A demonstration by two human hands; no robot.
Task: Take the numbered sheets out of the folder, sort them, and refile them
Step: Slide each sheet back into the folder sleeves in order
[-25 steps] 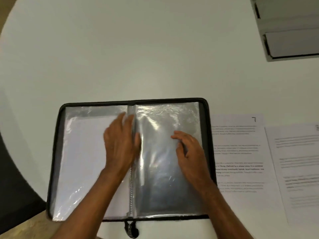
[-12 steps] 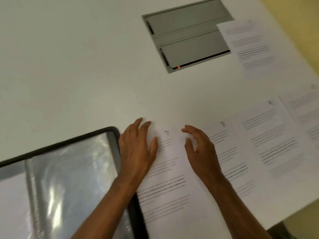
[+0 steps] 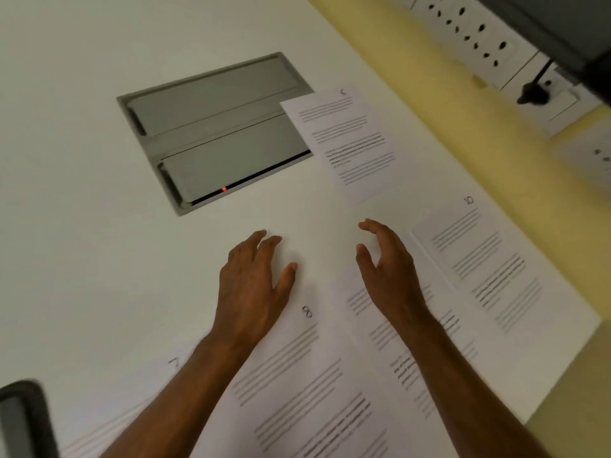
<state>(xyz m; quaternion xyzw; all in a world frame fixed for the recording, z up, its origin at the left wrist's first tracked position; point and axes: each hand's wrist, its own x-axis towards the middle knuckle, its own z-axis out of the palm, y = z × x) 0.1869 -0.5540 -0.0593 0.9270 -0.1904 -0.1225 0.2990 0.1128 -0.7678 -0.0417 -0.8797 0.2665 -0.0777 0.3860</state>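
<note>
a white worktop [image 3: 99,226] carries several white printed sheets, each with a handwritten number at its top corner and grey lines of type too blurred to read. the sheet marked 8 [image 3: 297,375] lies in the lower middle, with the sheet marked 7 [image 3: 132,408] beside it on the left, partly hidden by the left forearm. another sheet whose number is covered [image 3: 380,325] lies under the right hand and wrist. the sheet marked 10 [image 3: 489,266] lies at the right near the worktop's edge, and a sheet marked what looks like 6 [image 3: 347,140] lies further back, its corner overlapping a grey recessed cable hatch [image 3: 211,127] that shows a small red light. the corner of the black zip folder [image 3: 23,414] shows only at the lower left, well apart from the hands.

the left hand [image 3: 254,285] is held flat, palm down, fingers [image 3: 264,242] straight and close together just past the top of sheet 8, holding nothing. the right hand [image 3: 390,269] hovers with fingers loosely curved and thumb apart, holding nothing. white wall sockets [image 3: 469,31] with a black plug [image 3: 532,94] sit above a yellow wall at the upper right
</note>
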